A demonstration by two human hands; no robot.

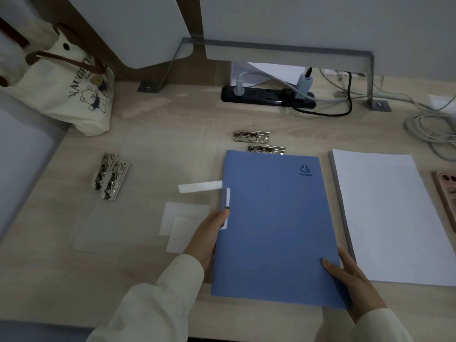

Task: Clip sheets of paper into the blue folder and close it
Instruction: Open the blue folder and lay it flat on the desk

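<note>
A closed blue folder (pixel 271 223) lies flat in the middle of the wooden desk (pixel 153 112), logo at its top right corner. My left hand (pixel 206 238) holds its left spine edge, fingers under the edge near a white label. My right hand (pixel 350 280) grips the folder's lower right corner, thumb on the cover. A stack of white paper (pixel 392 215) lies just right of the folder. Two metal clips (pixel 259 141) lie beyond the folder's top edge, one partly under it.
Two more metal clips (pixel 111 175) lie to the left. A clear plastic sheet (pixel 138 193) and white label strips (pixel 199 187) lie left of the folder. A tote bag (pixel 71 92) stands back left. A power strip (pixel 266 96) and cables (pixel 429 127) run along the back. A pinkish case (pixel 447 193) is at the right edge.
</note>
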